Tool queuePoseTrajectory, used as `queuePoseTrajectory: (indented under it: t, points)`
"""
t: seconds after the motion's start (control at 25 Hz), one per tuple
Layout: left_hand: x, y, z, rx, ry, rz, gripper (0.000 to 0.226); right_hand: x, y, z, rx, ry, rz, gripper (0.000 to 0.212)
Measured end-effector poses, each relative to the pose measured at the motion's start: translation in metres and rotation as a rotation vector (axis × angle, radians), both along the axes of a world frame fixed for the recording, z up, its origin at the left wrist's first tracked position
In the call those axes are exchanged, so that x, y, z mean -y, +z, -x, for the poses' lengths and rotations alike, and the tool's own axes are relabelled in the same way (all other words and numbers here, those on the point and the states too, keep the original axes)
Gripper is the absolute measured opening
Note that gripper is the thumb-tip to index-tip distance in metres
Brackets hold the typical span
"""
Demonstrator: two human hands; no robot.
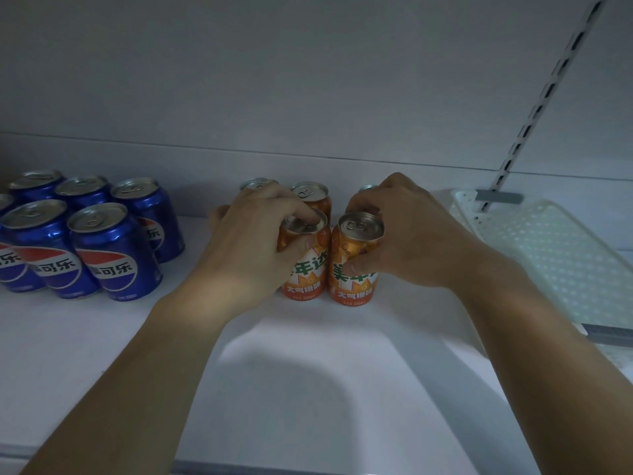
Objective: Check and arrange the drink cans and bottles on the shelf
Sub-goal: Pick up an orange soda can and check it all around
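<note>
Fingers (pixel 308 214) of left hand (pixel 253 245) curled over the rim of the front-left orange soda can (pixel 305 269), thumb low on its label; right hand (pixel 407 241) wrapped round the front-right orange soda can (pixel 352 265), thumb pressed on the label, fingers hidden behind. Both cans upright on the white shelf (pixel 308 371), just beside each other, at twelve o'clock from the viewer. Three more orange cans (pixel 310 195) behind them, partly hidden by the hands. Blue Pepsi cans (pixel 113 252) clustered at nine to ten o'clock, well apart. White perforated tray (pixel 548 255) at two to three o'clock, near the right wrist.

Likely risks, judged from this pose: knocking the back row over if either front can gets shoved rearward, since knuckles sit close to those tops; clinking or denting the two held cans if squeezed together too fast; tipping the left can, gripped high at the rim and not round the body; catching the tray edge with the right forearm on withdrawal. Labels facing front, so twisting now could spoil the alignment.
</note>
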State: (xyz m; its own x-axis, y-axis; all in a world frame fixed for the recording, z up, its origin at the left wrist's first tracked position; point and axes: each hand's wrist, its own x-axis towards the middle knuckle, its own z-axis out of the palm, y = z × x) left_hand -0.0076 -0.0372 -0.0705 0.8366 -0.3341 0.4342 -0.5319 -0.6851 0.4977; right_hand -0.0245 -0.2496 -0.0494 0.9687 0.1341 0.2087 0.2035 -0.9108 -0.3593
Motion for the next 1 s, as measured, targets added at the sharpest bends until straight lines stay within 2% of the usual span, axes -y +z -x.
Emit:
queuePoseTrajectory:
  t: [0.32,0.48,0.56,0.68,0.8,1.0]
  points:
    - [0.001,0.001,0.001,-0.008,-0.006,0.008,0.02,0.003,0.006,0.005,-0.021,0.014,0.006,0.073]
    - [0.004,0.003,0.003,-0.033,0.006,0.052,0.027,0.007,0.016,-0.006,0.197,-0.199,-0.275,0.034]
    - [0.005,0.003,0.004,-0.03,0.013,0.065,0.025,0.003,0.012,-0.017,0.135,-0.296,-0.379,0.033]
    - [0.006,0.002,0.004,-0.026,0.023,0.068,0.025,-0.002,0.003,-0.03,-0.079,-0.335,-0.499,0.036]
    - [0.006,0.001,0.003,-0.016,0.014,0.073,0.018,0.001,0.0,-0.036,-0.126,-0.369,-0.643,0.034]
    - [0.011,0.002,0.004,0.009,0.073,0.044,0.01,0.008,0.01,-0.03,0.134,-0.392,-0.461,0.044]
